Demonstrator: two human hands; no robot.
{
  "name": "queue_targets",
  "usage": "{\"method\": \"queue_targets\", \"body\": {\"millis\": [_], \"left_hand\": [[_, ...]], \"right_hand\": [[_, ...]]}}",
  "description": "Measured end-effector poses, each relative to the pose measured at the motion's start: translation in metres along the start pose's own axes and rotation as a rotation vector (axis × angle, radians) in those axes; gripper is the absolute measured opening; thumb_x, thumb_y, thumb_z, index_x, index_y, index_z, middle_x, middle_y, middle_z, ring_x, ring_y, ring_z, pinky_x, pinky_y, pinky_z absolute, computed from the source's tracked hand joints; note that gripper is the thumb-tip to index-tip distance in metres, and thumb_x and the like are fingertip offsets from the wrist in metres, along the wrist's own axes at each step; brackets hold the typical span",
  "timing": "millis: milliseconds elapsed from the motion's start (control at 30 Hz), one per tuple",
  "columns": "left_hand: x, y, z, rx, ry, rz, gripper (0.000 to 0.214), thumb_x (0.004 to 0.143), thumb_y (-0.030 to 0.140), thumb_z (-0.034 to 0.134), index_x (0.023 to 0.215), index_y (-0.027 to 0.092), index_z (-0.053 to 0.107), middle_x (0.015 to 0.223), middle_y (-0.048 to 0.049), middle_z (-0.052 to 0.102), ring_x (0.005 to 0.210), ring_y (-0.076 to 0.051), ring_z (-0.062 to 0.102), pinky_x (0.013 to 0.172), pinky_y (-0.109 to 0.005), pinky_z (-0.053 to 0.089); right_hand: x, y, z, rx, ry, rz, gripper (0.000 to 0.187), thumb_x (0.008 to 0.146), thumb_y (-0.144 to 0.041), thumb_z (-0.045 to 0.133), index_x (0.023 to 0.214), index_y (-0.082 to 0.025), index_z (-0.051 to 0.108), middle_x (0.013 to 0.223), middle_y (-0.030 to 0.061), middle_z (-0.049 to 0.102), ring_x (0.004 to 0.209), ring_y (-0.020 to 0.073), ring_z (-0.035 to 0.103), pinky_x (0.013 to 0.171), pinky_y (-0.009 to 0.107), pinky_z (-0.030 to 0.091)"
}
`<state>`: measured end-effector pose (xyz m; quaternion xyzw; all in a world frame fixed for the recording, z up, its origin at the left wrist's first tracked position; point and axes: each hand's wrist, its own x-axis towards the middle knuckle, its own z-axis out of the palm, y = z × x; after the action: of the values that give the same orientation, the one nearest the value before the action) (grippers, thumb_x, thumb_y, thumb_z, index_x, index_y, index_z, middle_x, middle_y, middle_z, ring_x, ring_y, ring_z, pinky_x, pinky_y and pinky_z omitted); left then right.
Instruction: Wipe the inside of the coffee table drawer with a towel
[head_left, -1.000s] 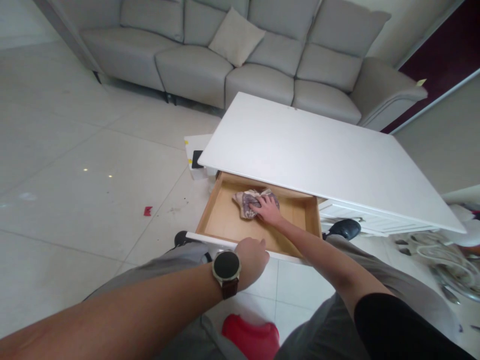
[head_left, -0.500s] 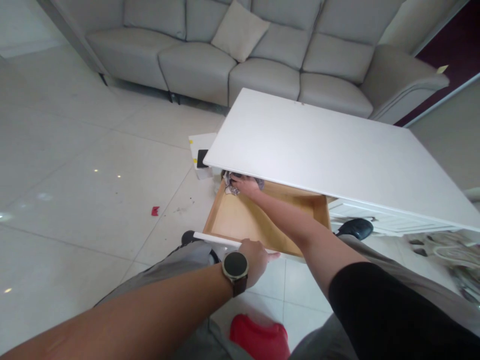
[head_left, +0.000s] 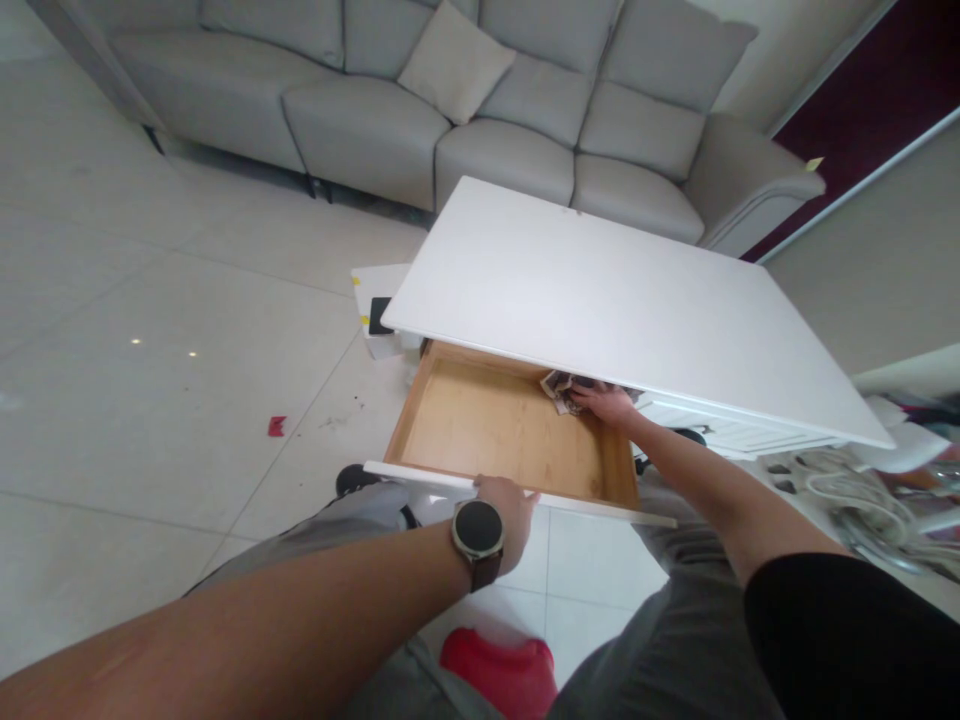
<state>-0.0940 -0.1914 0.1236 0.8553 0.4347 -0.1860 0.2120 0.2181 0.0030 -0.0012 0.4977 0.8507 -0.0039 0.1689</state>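
An open wooden drawer point(head_left: 480, 430) sticks out from under a white table point(head_left: 600, 300). My left hand point(head_left: 510, 505), with a dark watch on its wrist, grips the drawer's white front edge. My right hand point(head_left: 611, 405) reaches into the back right corner of the drawer and presses on a crumpled patterned cloth point(head_left: 561, 385). The tabletop partly hides that cloth and my right fingers.
A grey sectional sofa point(head_left: 480, 130) with a cushion stands behind the table. A white box point(head_left: 379, 320) sits on the tiled floor left of the table. A red object point(head_left: 499, 675) lies between my legs. Cables and clutter point(head_left: 862, 495) lie at the right.
My right hand has carried the cloth from the back left corner of the drawer to the back right corner. My left hand has stayed on the drawer front.
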Motion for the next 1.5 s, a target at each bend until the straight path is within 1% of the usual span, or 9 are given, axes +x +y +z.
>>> {"method": "queue_targets", "body": {"millis": [200,533,667,767,900,1067,1200,1367,1500], "left_hand": [[-0.004,-0.007,-0.006,-0.042,-0.031,0.063,0.057,0.100,0.015,0.049,0.155,0.025,0.056,0.106,-0.0181,0.077,0.098,-0.031,0.073,0.084,-0.041,0.054],[-0.003,-0.008,-0.008,-0.078,-0.079,0.048,0.056,0.099,0.016,0.052,0.154,0.024,0.058,0.109,-0.0190,0.077,0.102,-0.034,0.073,0.085,-0.041,0.052],[0.000,-0.010,-0.002,-0.109,-0.062,0.060,0.052,0.099,0.021,0.055,0.150,0.025,0.061,0.109,-0.0174,0.077,0.102,-0.032,0.073,0.085,-0.040,0.051],[0.002,-0.012,0.003,-0.096,-0.018,0.061,0.051,0.101,0.017,0.046,0.148,0.024,0.063,0.102,-0.0170,0.078,0.095,-0.028,0.073,0.081,-0.037,0.051],[0.003,-0.012,0.003,-0.073,-0.005,0.087,0.053,0.100,0.018,0.047,0.151,0.023,0.061,0.098,-0.0180,0.077,0.091,-0.028,0.071,0.080,-0.037,0.050],[0.002,-0.008,0.013,0.007,0.059,0.056,0.053,0.101,0.018,0.043,0.151,0.027,0.061,0.095,-0.0176,0.076,0.088,-0.028,0.069,0.081,-0.040,0.049],[0.002,-0.003,0.019,0.074,0.109,0.007,0.050,0.104,0.024,0.042,0.150,0.027,0.062,0.094,-0.0173,0.073,0.089,-0.028,0.067,0.083,-0.041,0.047],[0.003,0.000,0.011,0.094,-0.003,0.031,0.062,0.099,0.012,0.041,0.157,0.028,0.054,0.105,-0.0203,0.075,0.096,-0.033,0.070,0.081,-0.043,0.046],[0.008,-0.002,0.014,0.082,0.001,0.034,0.062,0.096,0.013,0.050,0.156,0.025,0.055,0.103,-0.0209,0.076,0.096,-0.035,0.071,0.081,-0.044,0.048]], "right_hand": [[0.005,-0.002,-0.004,-0.030,0.008,-0.025,0.065,0.097,-0.003,0.029,0.145,-0.025,0.067,0.165,0.0089,0.047,0.137,0.0375,0.045,0.102,0.053,0.044],[0.159,-0.184,-0.057,-0.051,0.161,-0.256,0.059,0.103,-0.013,0.028,0.153,-0.029,0.055,0.173,0.0009,0.035,0.149,0.0409,0.031,0.103,0.060,0.046],[0.187,-0.219,-0.069,-0.087,0.193,-0.276,0.051,0.104,-0.016,0.032,0.143,-0.026,0.063,0.170,0.0042,0.040,0.147,0.0416,0.032,0.103,0.062,0.045],[0.168,-0.194,-0.058,-0.097,0.150,-0.242,0.051,0.102,-0.015,0.034,0.141,-0.030,0.065,0.174,-0.0014,0.034,0.150,0.0409,0.029,0.106,0.063,0.044],[0.096,-0.113,-0.034,-0.065,0.049,-0.140,0.059,0.100,-0.014,0.033,0.147,-0.034,0.063,0.176,-0.0056,0.029,0.153,0.0448,0.024,0.105,0.068,0.043],[0.003,-0.026,-0.021,-0.036,-0.111,0.096,0.059,0.095,-0.012,0.040,0.143,-0.029,0.069,0.167,0.0052,0.046,0.153,0.0457,0.024,0.111,0.072,0.033],[-0.032,-0.017,-0.021,-0.067,-0.145,0.216,0.054,0.091,-0.020,0.049,0.139,-0.023,0.072,0.149,0.0201,0.061,0.142,0.0515,0.037,0.108,0.081,0.027],[-0.044,-0.025,-0.013,-0.079,-0.141,0.318,0.052,0.094,-0.039,0.052,0.143,-0.037,0.069,0.158,0.0126,0.053,0.151,0.0569,0.020,0.110,0.088,0.013],[-0.043,-0.015,-0.010,-0.067,-0.192,0.446,0.059,0.092,-0.038,0.052,0.149,-0.031,0.064,0.164,0.0148,0.045,0.146,0.0629,0.024,0.098,0.090,0.029]]}}
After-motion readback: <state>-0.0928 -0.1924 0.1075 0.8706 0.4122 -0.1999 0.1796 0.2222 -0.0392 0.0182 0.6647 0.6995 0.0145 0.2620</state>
